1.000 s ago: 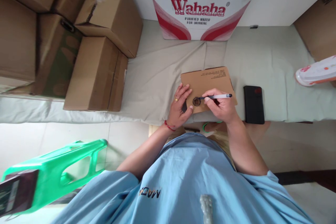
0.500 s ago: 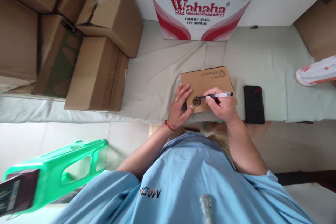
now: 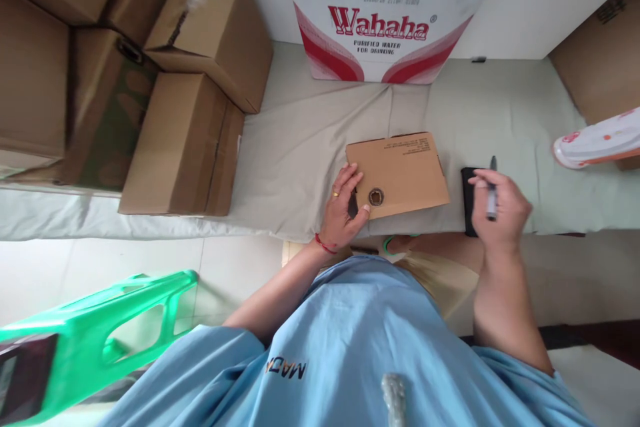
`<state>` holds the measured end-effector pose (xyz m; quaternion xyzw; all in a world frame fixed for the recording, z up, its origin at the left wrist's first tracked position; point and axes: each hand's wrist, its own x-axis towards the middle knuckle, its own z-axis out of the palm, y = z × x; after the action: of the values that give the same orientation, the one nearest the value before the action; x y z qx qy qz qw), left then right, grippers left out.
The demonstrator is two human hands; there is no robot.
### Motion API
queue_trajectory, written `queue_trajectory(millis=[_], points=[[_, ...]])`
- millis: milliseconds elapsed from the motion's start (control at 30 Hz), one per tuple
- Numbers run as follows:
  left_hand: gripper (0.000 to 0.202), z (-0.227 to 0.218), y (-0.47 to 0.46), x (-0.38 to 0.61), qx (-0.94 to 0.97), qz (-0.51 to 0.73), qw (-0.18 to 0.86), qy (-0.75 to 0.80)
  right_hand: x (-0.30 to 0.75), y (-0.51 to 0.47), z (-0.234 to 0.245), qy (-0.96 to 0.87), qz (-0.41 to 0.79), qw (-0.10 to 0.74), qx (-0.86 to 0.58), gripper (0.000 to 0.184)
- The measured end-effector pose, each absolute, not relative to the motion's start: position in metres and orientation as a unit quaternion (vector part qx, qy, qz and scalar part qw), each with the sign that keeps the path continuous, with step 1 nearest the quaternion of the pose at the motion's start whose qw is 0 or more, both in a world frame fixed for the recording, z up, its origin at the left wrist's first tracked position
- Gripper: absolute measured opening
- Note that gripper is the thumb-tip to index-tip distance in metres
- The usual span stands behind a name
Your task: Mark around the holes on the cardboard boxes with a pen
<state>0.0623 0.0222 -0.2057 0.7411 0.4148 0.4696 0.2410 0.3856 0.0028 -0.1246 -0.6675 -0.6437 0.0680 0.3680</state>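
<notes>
A flat brown cardboard box (image 3: 400,173) lies on the cloth in front of me, with small print along its far edge. Near its lower left corner is a dark ring mark (image 3: 376,197) with a brown centre. My left hand (image 3: 344,203) rests at the box's left edge, fingertips and spread thumb on its top. Off to the right, my right hand (image 3: 503,210) is closed around a pen (image 3: 492,203), whose dark end points away from me. Under that hand lies a black phone (image 3: 468,197), partly covered by it.
A white and red water carton (image 3: 385,27) stands at the back. Brown cartons (image 3: 170,140) are stacked on the left. A white patterned object (image 3: 600,137) juts in at the right. On the floor at lower left is a green plastic stool (image 3: 85,327).
My right hand has lifted off the box and moved right with the pen, over the phone. The pen has swung to point away from me. My left hand stays on the box.
</notes>
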Motion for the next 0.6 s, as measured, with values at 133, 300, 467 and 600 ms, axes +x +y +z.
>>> queue_trajectory(millis=[133, 300, 467, 600], points=[[0.065, -0.207, 0.019, 0.065, 0.711, 0.492, 0.232, 0.445, 0.401, 0.001, -0.151, -0.736, 0.024, 0.137, -0.663, 0.040], [0.068, -0.208, 0.018, 0.066, 0.683, 0.513, 0.279, 0.439, 0.398, 0.004, -0.163, -0.738, 0.005, 0.125, -0.663, 0.064], [0.089, -0.204, 0.019, 0.061, 0.705, 0.499, 0.295, 0.408, 0.417, -0.012, -0.168, -0.631, -0.010, 0.115, -0.767, 0.098], [0.100, -0.202, 0.020, 0.058, 0.729, 0.487, 0.290, 0.385, 0.423, -0.041, -0.174, -0.553, 0.014, 0.080, -0.829, 0.108]])
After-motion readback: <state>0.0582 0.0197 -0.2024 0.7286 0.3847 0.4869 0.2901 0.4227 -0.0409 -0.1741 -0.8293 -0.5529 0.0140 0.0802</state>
